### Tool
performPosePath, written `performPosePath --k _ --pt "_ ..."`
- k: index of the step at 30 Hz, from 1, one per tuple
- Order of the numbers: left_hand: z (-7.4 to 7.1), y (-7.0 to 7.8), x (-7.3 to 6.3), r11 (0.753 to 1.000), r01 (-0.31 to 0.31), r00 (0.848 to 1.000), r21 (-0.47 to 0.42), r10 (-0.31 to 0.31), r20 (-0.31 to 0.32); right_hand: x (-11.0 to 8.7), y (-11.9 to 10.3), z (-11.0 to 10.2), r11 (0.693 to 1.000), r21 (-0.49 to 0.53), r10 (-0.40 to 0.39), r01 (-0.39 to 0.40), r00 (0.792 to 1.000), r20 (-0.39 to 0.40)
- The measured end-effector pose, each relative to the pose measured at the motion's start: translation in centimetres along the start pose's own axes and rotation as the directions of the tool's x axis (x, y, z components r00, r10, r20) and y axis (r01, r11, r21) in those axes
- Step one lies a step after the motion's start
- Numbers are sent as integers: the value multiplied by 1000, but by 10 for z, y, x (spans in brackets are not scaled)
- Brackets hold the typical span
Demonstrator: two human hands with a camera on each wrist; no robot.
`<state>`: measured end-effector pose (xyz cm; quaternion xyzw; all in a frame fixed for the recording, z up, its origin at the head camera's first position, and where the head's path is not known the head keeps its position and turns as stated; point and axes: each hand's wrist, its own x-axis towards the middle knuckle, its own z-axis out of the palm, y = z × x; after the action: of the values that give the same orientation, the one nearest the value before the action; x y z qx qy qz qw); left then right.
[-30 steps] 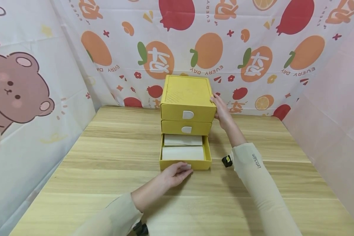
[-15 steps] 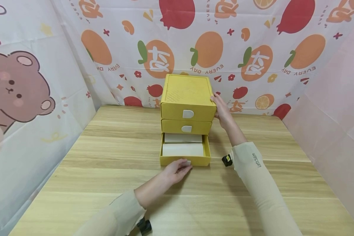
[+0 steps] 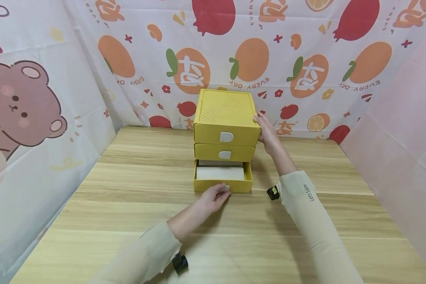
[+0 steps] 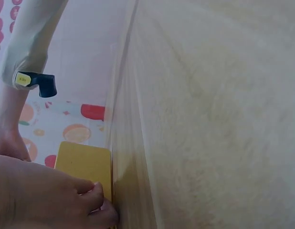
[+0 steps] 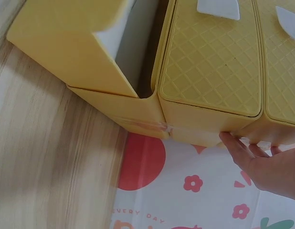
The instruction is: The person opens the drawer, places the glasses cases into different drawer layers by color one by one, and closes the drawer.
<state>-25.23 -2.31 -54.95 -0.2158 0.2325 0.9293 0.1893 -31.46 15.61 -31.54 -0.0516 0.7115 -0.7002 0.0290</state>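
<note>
A yellow desktop drawer cabinet [image 3: 225,106] with three stacked drawers stands at the back of the table. Its bottom drawer [image 3: 206,186] is partly pulled out, and white paper-like contents [image 3: 220,172] lie inside. My left hand [image 3: 208,200] pinches the white handle [image 3: 226,188] on that drawer's front; in the left wrist view its fingers [image 4: 96,195] are curled there. Against the cabinet's upper right side rests my right hand [image 3: 268,136], fingertips on the side wall near the top edge. The right wrist view shows the right fingers [image 5: 238,148] extended along the side.
The two upper drawers are closed, each with a white handle [image 3: 226,137]. Under the cabinet is a wooden tabletop [image 3: 138,177]. A fruit-print cloth [image 3: 127,102] hangs close behind, with further cloths along both sides.
The bottom drawer has slid inward toward the cabinet, with my left hand moving forward along with it. My right hand has stayed at the cabinet's side.
</note>
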Motion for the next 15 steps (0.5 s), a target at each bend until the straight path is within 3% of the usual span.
performPosePath --k 1,5,9,10,12,15 --pt "-4 0 7 1000 4 1000 -8 -4 15 0 0 0 1000 4 0 0 1000 -1" --pt "0 5 12 1000 14 1000 -10 -14 5 0 0 0 1000 10 -2 2 1000 -2" --pt "21 10 -4 999 -15 997 31 17 -72 0 0 -1 1000 3 -8 8 1000 12" --pt "20 11 -2 1000 -13 999 24 14 -44 0 0 -1 1000 2 -8 8 1000 16" --pt "37 13 -19 998 -34 995 46 38 -91 0 -1 0 1000 0 -8 8 1000 23" --pt "58 17 -45 998 -47 992 47 52 -113 -1 -1 0 1000 2 -5 5 1000 25"
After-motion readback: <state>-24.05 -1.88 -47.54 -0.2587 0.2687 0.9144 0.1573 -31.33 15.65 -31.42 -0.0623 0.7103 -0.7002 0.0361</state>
